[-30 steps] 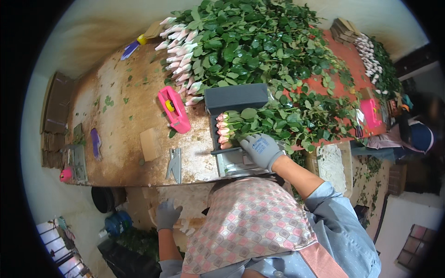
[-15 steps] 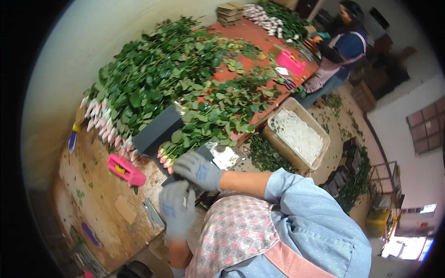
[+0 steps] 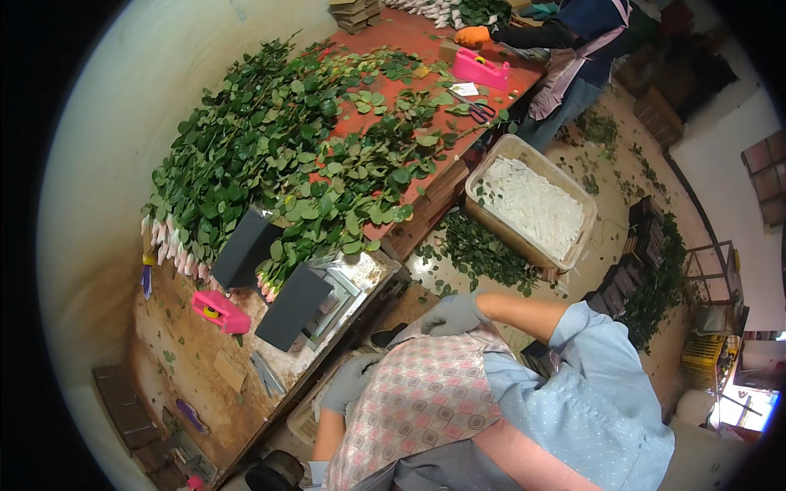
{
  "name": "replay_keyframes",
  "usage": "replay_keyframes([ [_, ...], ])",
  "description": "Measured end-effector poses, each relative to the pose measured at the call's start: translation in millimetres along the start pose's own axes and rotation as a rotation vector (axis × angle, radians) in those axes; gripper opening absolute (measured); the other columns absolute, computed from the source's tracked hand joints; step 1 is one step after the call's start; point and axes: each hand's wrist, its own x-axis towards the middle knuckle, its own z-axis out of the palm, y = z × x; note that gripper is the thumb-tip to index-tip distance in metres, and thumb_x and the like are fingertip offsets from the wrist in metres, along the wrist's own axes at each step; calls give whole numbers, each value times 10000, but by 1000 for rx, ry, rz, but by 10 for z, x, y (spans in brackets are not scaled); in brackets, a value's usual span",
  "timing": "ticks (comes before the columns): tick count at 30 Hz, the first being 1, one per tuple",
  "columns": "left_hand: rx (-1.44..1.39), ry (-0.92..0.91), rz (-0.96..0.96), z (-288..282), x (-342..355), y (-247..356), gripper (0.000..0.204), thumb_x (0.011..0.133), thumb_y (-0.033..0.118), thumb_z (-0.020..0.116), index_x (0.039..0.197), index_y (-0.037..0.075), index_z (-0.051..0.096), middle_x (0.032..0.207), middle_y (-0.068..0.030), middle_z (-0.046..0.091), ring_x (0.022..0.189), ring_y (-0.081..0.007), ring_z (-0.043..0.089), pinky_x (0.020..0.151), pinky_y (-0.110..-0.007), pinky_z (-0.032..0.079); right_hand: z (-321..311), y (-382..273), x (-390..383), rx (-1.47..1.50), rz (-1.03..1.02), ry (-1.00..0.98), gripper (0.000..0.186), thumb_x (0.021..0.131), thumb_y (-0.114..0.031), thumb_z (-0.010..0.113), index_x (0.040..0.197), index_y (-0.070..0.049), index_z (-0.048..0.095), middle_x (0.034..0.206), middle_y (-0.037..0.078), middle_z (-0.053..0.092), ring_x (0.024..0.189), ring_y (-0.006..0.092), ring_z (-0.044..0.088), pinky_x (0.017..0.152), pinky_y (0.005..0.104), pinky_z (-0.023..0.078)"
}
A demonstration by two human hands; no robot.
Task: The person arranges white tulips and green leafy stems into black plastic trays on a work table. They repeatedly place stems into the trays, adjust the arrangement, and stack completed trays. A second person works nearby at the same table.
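Having left the roses (image 3: 307,237), the left hand (image 3: 348,385) and right hand (image 3: 454,315) are meeting the apron (image 3: 426,385), lower centre, their grip impossible to tell; the roses are lying unheld, heads between dark blocks (image 3: 292,309), left of centre.

Both hands (image 3: 350,385) (image 3: 453,315) near the torso (image 3: 434,389), right forearm (image 3: 524,317) crosswise

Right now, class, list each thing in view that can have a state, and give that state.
Near pink tape dispenser: loaded with yellow roll
Tan plastic crate: uncovered, filled with white pieces
Scissors: lying down, whether open unclear
Rose bunch between dark panels: lying, leaves on
Left hand: gloved, grip unclear
Right hand: gloved, against apron
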Motion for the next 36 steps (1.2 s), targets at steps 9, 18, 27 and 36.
replay_keyframes([
  [9,128,-48,-8,830,280,492,518,905,226,667,1393,68,598,1204,-262,682,1119,-412,664,945,-414,519,333,530,-391,-6,-92,28,360,923,-245,594,1228,-77,687,1145,173,722,1087,354,669,932,447,510],
  [18,158,278,93,1179,-162,692,470,913,178,636,1363,46,621,1241,-229,694,1141,-375,680,971,-389,523,80,344,-643,-103,-356,-38,300,982,-216,582,1194,-32,686,1129,187,694,1070,371,650,927,444,506],
  [27,185,224,31,1233,-177,962,399,955,223,636,1297,17,659,1185,-216,716,1068,-349,706,939,-376,534,155,399,-693,37,-278,-79,308,964,-267,654,1145,-36,747,1115,157,734,1022,300,683,907,388,521],
  [36,-227,486,-160,1267,-516,129,542,997,366,647,1393,1,594,1230,-201,715,1052,-250,709,931,-355,551,340,638,-140,920,-1,80,347,959,-292,640,1129,-3,733,978,48,713,851,143,648,802,291,542],
])
